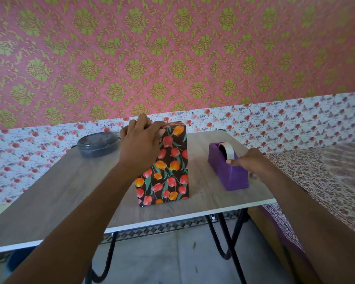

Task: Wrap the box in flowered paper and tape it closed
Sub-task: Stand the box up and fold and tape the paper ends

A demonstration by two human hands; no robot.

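A tall box (168, 173) covered in dark paper with red and orange tulips stands upright in the middle of the wooden table (55, 193). My left hand (140, 140) grips its top end, fingers curled over the folded paper there. To the right sits a purple tape dispenser (230, 171) with a whitish roll of tape (226, 149). My right hand (252, 163) rests on the dispenser and pinches the tape end near its front.
A grey lidded container (97, 144) sits at the table's back left. A patterned bedspread (324, 181) lies close on the right. Flowered wallpaper rises right behind the table. The table's near edge runs across the lower middle.
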